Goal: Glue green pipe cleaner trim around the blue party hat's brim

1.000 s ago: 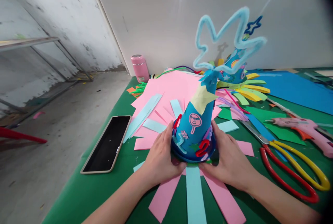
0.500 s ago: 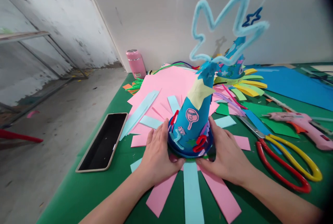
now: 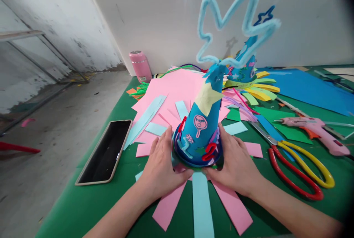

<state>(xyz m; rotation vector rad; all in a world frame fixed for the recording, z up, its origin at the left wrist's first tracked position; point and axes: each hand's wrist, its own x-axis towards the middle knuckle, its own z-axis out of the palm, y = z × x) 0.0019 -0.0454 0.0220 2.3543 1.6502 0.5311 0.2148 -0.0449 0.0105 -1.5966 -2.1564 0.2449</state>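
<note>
A blue paper cone hat (image 3: 204,131) stands before me, decorated with a pale yellow star, a pink balloon sticker and bent pipe-cleaner shapes. From its tip rises a large light-blue pipe-cleaner star (image 3: 219,20). My left hand (image 3: 162,162) is curved around the left of the hat's base, and my right hand (image 3: 235,162) is curved around the right. Both thumbs nearly meet at the front. Pink and light-blue paper strips (image 3: 202,204) fan out from under the base. The fingertips behind the hat are partly hidden.
To the left lies a phone (image 3: 104,153); a pink bottle (image 3: 140,67) stands behind. Scissors (image 3: 300,168) and a pink glue gun (image 3: 315,131) lie at right. A second blue cone hat (image 3: 243,70) sits at the back, near blue sheets (image 3: 312,90). Pink paper (image 3: 177,83) covers the middle.
The whole view has shifted slightly, so everything appears a little further left. Both hands stay around the hat's base, and the hat appears a bit more tilted.
</note>
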